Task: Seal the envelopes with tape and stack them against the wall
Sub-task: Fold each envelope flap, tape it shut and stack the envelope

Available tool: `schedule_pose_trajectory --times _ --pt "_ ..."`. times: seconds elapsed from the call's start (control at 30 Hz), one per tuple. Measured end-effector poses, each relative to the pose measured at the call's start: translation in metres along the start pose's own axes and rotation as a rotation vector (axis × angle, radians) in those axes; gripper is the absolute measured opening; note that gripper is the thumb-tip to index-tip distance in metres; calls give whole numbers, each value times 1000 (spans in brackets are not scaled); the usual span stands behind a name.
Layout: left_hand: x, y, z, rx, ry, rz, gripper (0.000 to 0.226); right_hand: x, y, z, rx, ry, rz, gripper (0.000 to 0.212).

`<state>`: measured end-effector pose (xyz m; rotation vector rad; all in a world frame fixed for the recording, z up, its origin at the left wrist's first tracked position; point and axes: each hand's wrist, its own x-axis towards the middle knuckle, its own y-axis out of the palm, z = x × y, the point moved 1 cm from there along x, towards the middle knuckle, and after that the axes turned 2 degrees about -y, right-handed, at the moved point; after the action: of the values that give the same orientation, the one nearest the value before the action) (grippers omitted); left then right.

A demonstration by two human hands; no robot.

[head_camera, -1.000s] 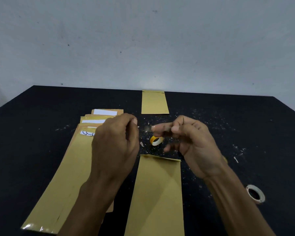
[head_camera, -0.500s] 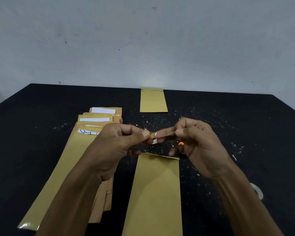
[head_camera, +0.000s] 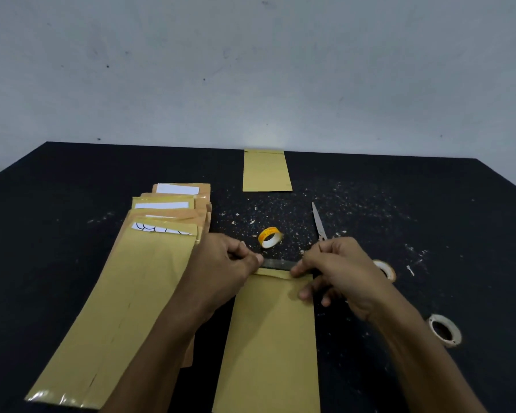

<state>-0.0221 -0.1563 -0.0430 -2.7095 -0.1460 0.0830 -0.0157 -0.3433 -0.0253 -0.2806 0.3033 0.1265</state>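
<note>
A brown envelope (head_camera: 268, 338) lies lengthwise in front of me on the black table (head_camera: 57, 204). A clear strip of tape (head_camera: 276, 264) is stretched just above its far, folded end. My left hand (head_camera: 224, 263) pinches the strip's left end and my right hand (head_camera: 337, 269) pinches the right end. A yellow tape roll (head_camera: 269, 236) stands just beyond the hands. One envelope (head_camera: 266, 171) lies flat at the far edge against the wall. A fanned pile of envelopes (head_camera: 125, 281) lies to the left.
Scissors (head_camera: 318, 222) lie beyond my right hand, their handles hidden behind it. Two pale tape rings lie to the right, one (head_camera: 385, 269) beside my right hand and one (head_camera: 443, 329) nearer me. Paper scraps speckle the table's middle.
Both hands came down from mid-air to the envelope's far end and drew apart, stretching the tape strip between them. The tape roll and scissors came into view.
</note>
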Motion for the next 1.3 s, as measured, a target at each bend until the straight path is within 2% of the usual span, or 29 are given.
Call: schedule_pose_trajectory --times 0.23,0.33,0.57,0.93,1.3 --pt "-1 5 8 88 2 -64 22 4 6 -10 -13 7 -64 24" --pt "-6 8 5 93 10 -139 26 5 11 -16 -33 -65 -139 31" --pt "-10 19 3 242 7 -211 22 7 20 -27 -246 -189 -277 26" --pt "-9 24 2 317 -35 -232 25 13 25 -29 -420 -208 -349 26" --pt "-9 29 2 505 47 -254 28 11 28 -30 -457 -241 -367 27"
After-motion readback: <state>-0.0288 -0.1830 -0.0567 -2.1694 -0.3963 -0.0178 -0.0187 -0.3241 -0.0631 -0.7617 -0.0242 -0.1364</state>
